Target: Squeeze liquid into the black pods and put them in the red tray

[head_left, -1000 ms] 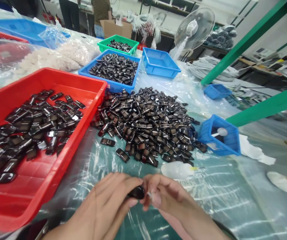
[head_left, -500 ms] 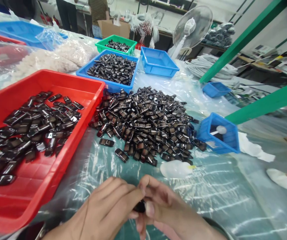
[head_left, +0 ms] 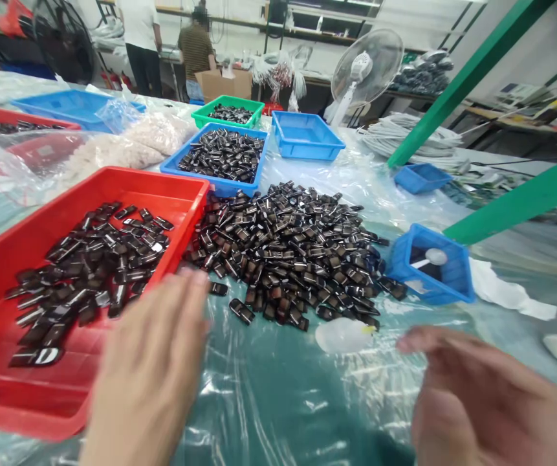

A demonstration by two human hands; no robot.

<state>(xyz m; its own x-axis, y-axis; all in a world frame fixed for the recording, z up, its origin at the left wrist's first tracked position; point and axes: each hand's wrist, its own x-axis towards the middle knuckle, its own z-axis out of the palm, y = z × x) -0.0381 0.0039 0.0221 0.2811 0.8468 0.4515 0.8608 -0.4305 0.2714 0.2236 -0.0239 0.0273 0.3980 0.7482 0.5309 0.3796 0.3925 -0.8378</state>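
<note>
Black pieces [head_left: 288,246] sit heaped mid-table, just beyond both my hands. Neither hand touches the heap.

Step, as I judge it: between pieces, hands apart, nothing gripped that I can see.

My left hand [head_left: 152,369] hovers low over the near corner of the red tray [head_left: 127,178], back up and motion-blurred. Its fingers [head_left: 188,281] are stretched out loosely, side by side, not pinching. The palm is hidden, so anything under it is unknown.

My right hand [head_left: 477,395] is well off to the right, also blurred. Its fingertips [head_left: 411,340] point left toward the white squeeze bottle [head_left: 341,335] lying on the plastic sheet [head_left: 283,401], near but apart. I cannot tell whether this hand is closed on anything.

A next pick calls for a clean pinch on one piece. The two strays [head_left: 242,310] at the heap's near edge are the closest, and they lie separate.

The red tray holds a thin scatter of the same parts [head_left: 88,272]. A small blue bin [head_left: 428,288] stands at the heap's right edge.

Farther back are a blue tray [head_left: 213,184] full of parts, a bare blue tray [head_left: 307,139], a green tray [head_left: 224,103], clear bags [head_left: 113,149], a fan [head_left: 368,61] and people standing [head_left: 195,52].
</note>
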